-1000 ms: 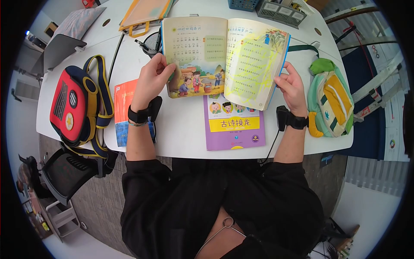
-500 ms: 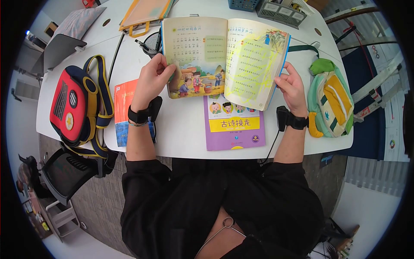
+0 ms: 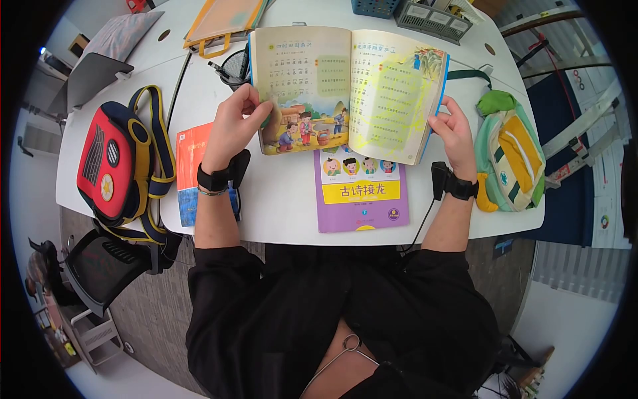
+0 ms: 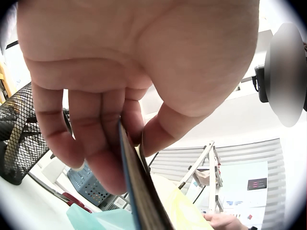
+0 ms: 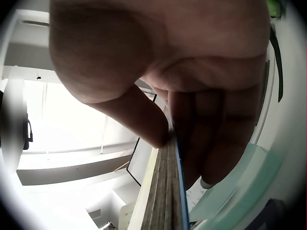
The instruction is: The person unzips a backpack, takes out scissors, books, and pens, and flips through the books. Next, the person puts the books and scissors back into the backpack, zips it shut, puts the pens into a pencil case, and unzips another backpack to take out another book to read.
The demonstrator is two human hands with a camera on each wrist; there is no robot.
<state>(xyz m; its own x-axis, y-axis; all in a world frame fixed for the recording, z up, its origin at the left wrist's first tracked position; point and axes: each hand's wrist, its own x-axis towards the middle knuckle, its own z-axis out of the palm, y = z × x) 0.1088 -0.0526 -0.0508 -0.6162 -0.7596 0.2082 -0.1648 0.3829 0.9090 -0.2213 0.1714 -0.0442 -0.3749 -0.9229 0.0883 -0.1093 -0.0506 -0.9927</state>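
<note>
An illustrated book (image 3: 302, 93) is held spread wide above the table, its pages facing the person. On its left page are a poem and a farm scene; the right page has a yellow-green text panel. My left hand (image 3: 234, 125) pinches the left edge, thumb on the page side and fingers behind the cover, as the left wrist view shows. The opposite edge is gripped by my right hand (image 3: 456, 136), with the thumb against the page stack and fingers behind the blue cover (image 5: 180, 177). Below the book lies a purple workbook (image 3: 362, 216), its top part hidden.
A red car-shaped backpack (image 3: 109, 163) and an orange-and-blue book (image 3: 193, 149) lie at the left. At the right is a green and yellow bag (image 3: 512, 159). Behind the open book stand a mesh pen holder (image 3: 232, 66), a zip folder (image 3: 222, 23) and a grey basket (image 3: 432, 26).
The book's right side has tilted and risen slightly, with my right hand shifting a little to the right. My left hand has barely moved. The same pages stay open.
</note>
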